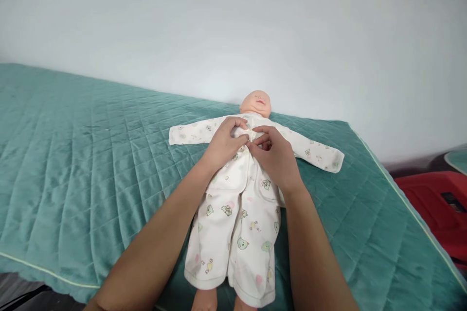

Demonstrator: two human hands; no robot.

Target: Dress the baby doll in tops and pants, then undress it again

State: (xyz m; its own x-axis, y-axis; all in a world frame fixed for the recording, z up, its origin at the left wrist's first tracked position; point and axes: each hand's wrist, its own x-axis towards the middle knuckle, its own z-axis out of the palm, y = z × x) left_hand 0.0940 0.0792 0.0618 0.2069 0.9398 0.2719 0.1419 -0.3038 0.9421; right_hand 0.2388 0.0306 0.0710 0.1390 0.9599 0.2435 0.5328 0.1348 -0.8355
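Note:
A baby doll (256, 103) lies on its back on a teal quilted bed cover (73, 155), head toward the wall and sleeves spread out. It wears a white printed top (310, 148) and matching trousers (237, 238). My left hand (224, 142) and my right hand (275, 153) meet on the doll's chest. Both pinch the front edges of the top together at a small fastening just below the neck. The fingers are closed on the cloth. The doll's bare feet show at the bottom edge.
A white wall (233, 34) rises right behind the bed. A red object (434, 204) stands on the floor beyond the bed's right edge. The bed's front edge runs along the lower left.

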